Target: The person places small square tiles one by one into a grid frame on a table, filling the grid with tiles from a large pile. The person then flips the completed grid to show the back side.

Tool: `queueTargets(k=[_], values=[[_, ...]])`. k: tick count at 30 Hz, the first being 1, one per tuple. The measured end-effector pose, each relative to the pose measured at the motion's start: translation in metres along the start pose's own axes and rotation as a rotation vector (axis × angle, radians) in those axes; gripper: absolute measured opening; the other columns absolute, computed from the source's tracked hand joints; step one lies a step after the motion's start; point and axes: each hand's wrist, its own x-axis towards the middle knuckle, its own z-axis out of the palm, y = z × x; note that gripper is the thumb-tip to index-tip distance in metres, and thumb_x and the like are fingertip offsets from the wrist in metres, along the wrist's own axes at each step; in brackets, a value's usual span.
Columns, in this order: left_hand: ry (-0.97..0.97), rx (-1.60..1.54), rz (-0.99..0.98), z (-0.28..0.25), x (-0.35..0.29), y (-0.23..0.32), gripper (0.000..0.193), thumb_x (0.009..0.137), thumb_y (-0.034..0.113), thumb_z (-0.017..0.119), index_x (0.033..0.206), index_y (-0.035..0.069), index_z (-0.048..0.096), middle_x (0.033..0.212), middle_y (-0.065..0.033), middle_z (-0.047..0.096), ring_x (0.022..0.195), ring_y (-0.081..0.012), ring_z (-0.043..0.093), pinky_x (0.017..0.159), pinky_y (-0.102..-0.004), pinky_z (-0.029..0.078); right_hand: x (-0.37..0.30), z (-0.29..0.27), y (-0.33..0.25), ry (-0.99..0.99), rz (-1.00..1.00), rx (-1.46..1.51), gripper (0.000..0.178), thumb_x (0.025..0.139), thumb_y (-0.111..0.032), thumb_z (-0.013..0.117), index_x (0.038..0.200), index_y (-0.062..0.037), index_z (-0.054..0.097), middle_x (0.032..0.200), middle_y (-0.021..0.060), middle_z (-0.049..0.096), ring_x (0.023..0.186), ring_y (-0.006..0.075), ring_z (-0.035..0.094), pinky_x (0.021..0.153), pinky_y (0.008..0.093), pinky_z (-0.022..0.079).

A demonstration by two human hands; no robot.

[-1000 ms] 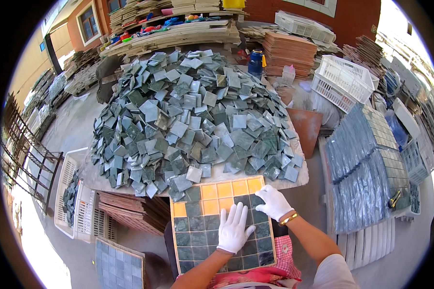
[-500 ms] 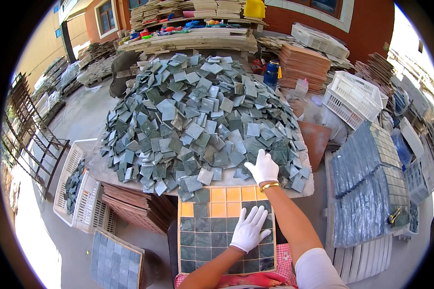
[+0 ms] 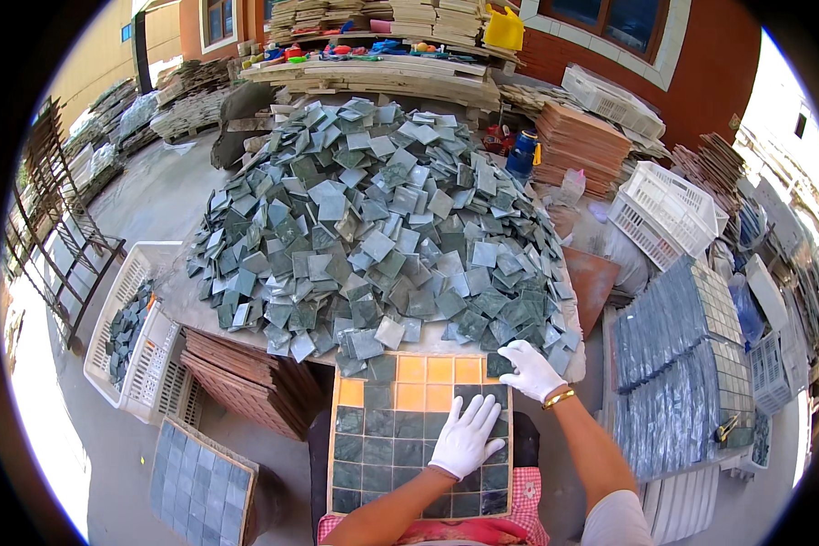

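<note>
A tile frame (image 3: 333, 455) with a grid of square cells lies across my lap. Dark green stone tiles (image 3: 379, 452) fill most of it. Several orange cells (image 3: 411, 398) show bare in the two far rows. My left hand (image 3: 464, 437), in a white glove, lies flat on the tiles right of centre, fingers spread. At the far right corner, my gloved right hand (image 3: 530, 371) grips a green tile (image 3: 498, 365) that sits at the corner cell. Beyond the frame rises a large heap of loose green tiles (image 3: 373, 237).
The heap stands on a pale table (image 3: 575, 350). Filled tile sheets are stacked at right (image 3: 664, 364); another sheet (image 3: 200, 482) lies lower left. White crates (image 3: 146, 364) stand left, more crates (image 3: 669, 205) right. Reddish boards (image 3: 246, 378) lean under the table; a blue flask (image 3: 522, 153) stands behind.
My right hand has come back from the heap's near edge to the frame's far right corner, where a green tile now shows. My left hand stays flat on the tiles.
</note>
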Motion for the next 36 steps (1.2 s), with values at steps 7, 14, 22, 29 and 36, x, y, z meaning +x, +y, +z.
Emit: queueTargets(k=[7,14,22,29,36], values=[[0.063,0.01,0.017,0.001,0.0,0.001,0.061,0.087,0.044,0.059,0.132,0.004,0.051,0.139,-0.0156,0.048,0.131,-0.0324,0.042,0.112,-0.053,0.024,-0.002,0.01,-0.002,0.082,-0.021,0.043,0.047,0.071,-0.018,0.075,0.113,-0.0011,0.063,0.107,0.0156,0.057,0.101,0.0319,0.057,0.089,0.0372,0.047],[0.239,-0.174,-0.036,-0.007,0.038,-0.026,0.047,0.083,0.023,0.066,0.123,0.002,0.056,0.13,-0.0189,0.054,0.121,-0.0364,0.05,0.104,-0.0451,0.038,0.003,0.015,-0.003,0.046,-0.02,-0.008,0.047,0.074,-0.013,0.069,0.119,-0.0047,0.057,0.11,0.0174,0.053,0.104,0.0344,0.056,0.091,0.0387,0.047],[0.233,0.18,0.01,-0.027,0.135,-0.088,0.045,0.078,0.008,0.062,0.122,0.008,0.055,0.123,-0.0106,0.056,0.105,-0.0294,0.057,0.086,-0.0401,0.048,0.001,0.006,-0.001,-0.054,0.063,0.009,0.055,0.075,-0.006,0.066,0.128,-0.0083,0.053,0.118,0.0158,0.052,0.106,0.0353,0.057,0.092,0.0404,0.047],[0.123,0.273,-0.005,-0.024,0.143,-0.1,0.036,0.077,0.009,0.063,0.112,0.011,0.057,0.108,-0.0058,0.055,0.096,-0.0263,0.057,0.078,-0.0397,0.049,-0.049,0.014,-0.036,0.242,0.176,0.459,0.058,0.077,-0.014,0.075,0.13,-0.0061,0.052,0.128,0.0149,0.051,0.085,0.0199,0.064,0.077,0.0304,0.052],[0.093,-0.138,-0.049,-0.048,0.145,-0.111,0.02,0.078,0.01,0.065,0.098,0.006,0.063,0.085,-0.0091,0.064,0.083,-0.0251,0.062,0.074,-0.0364,0.05,-0.164,0.073,-0.041,0.476,0.476,0.816,0.038,0.079,-0.009,0.072,0.115,-0.0026,0.064,0.102,0.0098,0.066,0.076,0.0134,0.064,0.071,0.0269,0.053]])
